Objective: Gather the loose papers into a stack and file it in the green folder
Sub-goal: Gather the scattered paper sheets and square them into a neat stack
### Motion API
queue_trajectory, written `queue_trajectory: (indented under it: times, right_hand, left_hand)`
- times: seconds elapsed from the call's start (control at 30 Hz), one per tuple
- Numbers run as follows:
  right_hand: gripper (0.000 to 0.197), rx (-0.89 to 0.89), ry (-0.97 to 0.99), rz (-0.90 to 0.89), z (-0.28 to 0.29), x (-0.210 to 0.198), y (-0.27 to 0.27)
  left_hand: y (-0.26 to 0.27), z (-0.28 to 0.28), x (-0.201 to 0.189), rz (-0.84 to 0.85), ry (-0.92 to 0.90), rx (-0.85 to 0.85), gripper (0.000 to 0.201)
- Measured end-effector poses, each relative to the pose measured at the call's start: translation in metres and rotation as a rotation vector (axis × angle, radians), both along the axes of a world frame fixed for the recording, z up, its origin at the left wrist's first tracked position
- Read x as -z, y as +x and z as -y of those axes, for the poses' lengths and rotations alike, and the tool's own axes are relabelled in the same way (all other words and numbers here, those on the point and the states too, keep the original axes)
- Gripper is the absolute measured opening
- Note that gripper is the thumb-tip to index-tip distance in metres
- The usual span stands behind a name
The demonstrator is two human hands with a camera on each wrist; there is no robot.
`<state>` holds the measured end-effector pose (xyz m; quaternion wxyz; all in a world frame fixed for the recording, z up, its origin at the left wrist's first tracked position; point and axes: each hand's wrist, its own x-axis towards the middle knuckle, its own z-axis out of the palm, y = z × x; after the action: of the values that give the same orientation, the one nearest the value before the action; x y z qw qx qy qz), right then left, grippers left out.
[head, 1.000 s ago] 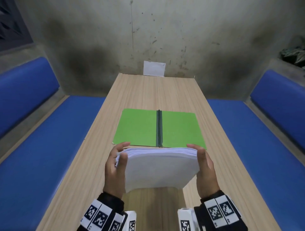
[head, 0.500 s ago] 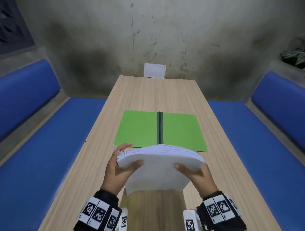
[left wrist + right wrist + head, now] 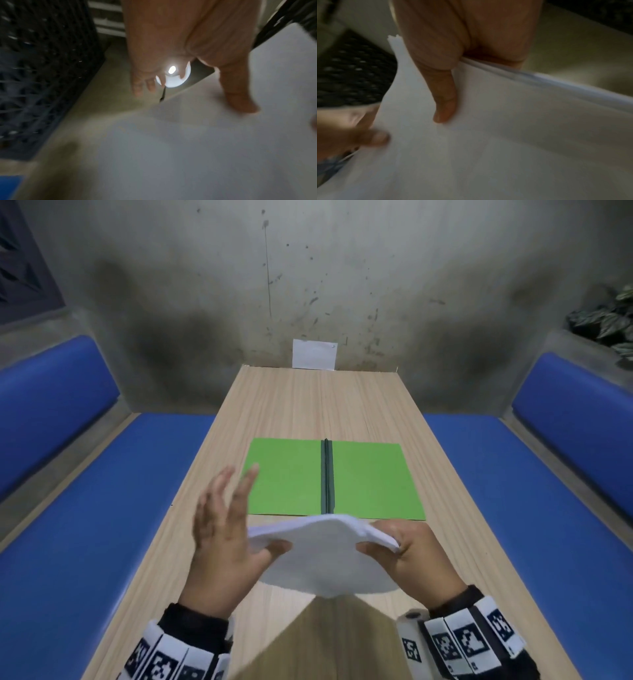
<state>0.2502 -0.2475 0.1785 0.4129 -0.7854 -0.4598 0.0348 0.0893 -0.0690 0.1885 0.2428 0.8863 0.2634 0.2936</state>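
- Head view shows one paper stack held above the near end of one wooden table, bowed upward across its middle, its near edge drooping toward the person.
- Two hands are in view. The right hand grips the stack's right edge, thumb on top and fingers curled beneath.
- The left hand has its four fingers spread and raised off the paper, pointing away from the person; only its thumb lies on the top sheet at the stack's left edge.
- One green folder lies open and flat on the table just beyond the stack, two green panels divided by one dark spine. The stack's far edge overlaps the folder's near edge in this view; whether they touch cannot be told.
- One small white sheet stands against the grey wall at the table's far end.
- Two blue benches flank the table, one on the left, one on the right.
- One leafy plant sits on the ledge at upper right.
- Right wrist view, blurred, shows the right thumb pressed flat on the white top sheet.
- Left wrist view, blurred, shows the left thumb on the paper, with the other fingers off it.
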Motion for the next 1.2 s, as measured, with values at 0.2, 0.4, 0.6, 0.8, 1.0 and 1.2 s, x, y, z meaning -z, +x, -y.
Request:
queue_trajectory:
  times: [0.2, 0.4, 0.6, 0.8, 1.0, 1.2]
  right_hand:
    - [0.017, 0.003, 0.011, -0.013, -0.009, -0.010, -0.005]
    - [0.119, 0.389, -0.093, -0.332, 0.038, 0.018, 0.033]
    - [0.073, 0.126, 0.160, -0.950, 0.040, 0.045, 0.020]
    - [0.030, 0.267, 0.389, -0.723, 0.023, 0.039, -0.009]
    - [0.051, 0.338, 0.358, -0.739, 0.023, 0.067, -0.026]
    - [0.047, 0.443, 0.495, -0.787, 0.020, 0.063, -0.018]
  left_hand:
    - [0.010, 0.010, -0.005, 0.036, -0.401, 0.344, 0.009]
    - [-0.020, -0.017, 0.008, 0.163, -0.889, 0.150, 0.011]
    - [-0.025, -0.017, 0.030, 0.126, -0.956, 0.141, 0.028]
    - [-0.008, 0.015, 0.054, 0.346, -0.897, -0.089, 0.013]
    - [-0.009, 0.026, 0.082, 0.374, -0.863, -0.053, 0.086]
    - [0.000, 0.022, 0.070, 0.465, -0.852, -0.142, 0.058]
